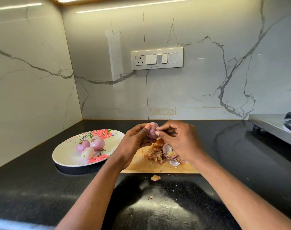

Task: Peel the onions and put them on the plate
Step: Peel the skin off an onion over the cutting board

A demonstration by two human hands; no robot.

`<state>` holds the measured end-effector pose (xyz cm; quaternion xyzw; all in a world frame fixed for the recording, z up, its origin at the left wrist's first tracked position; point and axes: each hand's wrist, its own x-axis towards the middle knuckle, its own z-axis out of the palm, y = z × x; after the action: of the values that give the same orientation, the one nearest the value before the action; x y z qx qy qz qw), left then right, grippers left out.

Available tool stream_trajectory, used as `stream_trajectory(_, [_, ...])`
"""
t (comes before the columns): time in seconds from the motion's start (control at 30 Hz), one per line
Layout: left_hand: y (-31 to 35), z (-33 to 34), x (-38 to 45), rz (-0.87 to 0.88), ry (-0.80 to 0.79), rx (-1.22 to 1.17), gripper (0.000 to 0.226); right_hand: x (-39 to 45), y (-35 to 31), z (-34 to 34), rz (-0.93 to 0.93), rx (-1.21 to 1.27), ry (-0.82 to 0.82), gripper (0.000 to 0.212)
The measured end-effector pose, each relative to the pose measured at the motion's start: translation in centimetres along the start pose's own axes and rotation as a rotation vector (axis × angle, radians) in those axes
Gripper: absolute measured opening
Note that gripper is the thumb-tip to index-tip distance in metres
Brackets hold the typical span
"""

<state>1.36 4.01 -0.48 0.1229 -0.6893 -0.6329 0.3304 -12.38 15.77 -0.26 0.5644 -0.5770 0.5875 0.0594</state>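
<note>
A small pink onion (pixel 152 132) is held up over the wooden cutting board (pixel 141 165). My left hand (pixel 133 145) grips it from the left, thumb on top. My right hand (pixel 179 141) pinches at the onion's right side with thumb and fingertips. A heap of brown and white onion skins (pixel 161 153) lies on the board under my hands. To the left, a white plate with red flowers (pixel 65 156) carries several peeled onions (pixel 90 146).
A black stone counter (pixel 42 188) runs to marble walls at the left and back. One skin scrap (pixel 155 177) lies in front of the board, another small scrap (pixel 150 197) nearer me. A steel stove (pixel 274 125) stands at the far right. A switch panel (pixel 156 58) is on the wall.
</note>
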Motion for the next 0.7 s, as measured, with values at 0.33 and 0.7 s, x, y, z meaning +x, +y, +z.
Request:
stream_trajectory(0.33, [-0.27, 0.05, 0.07, -0.008, -0.012, -0.017, 0.036, -0.06, 0.19, -0.06, 0.051, -0.06, 0.078, 0.012])
stream_trajectory(0.7, [-0.25, -0.01, 0.2, -0.007, 0.013, 0.016, 0.03, 0.13, 0.01, 0.25, 0.101, 0.043, -0.042, 0.012])
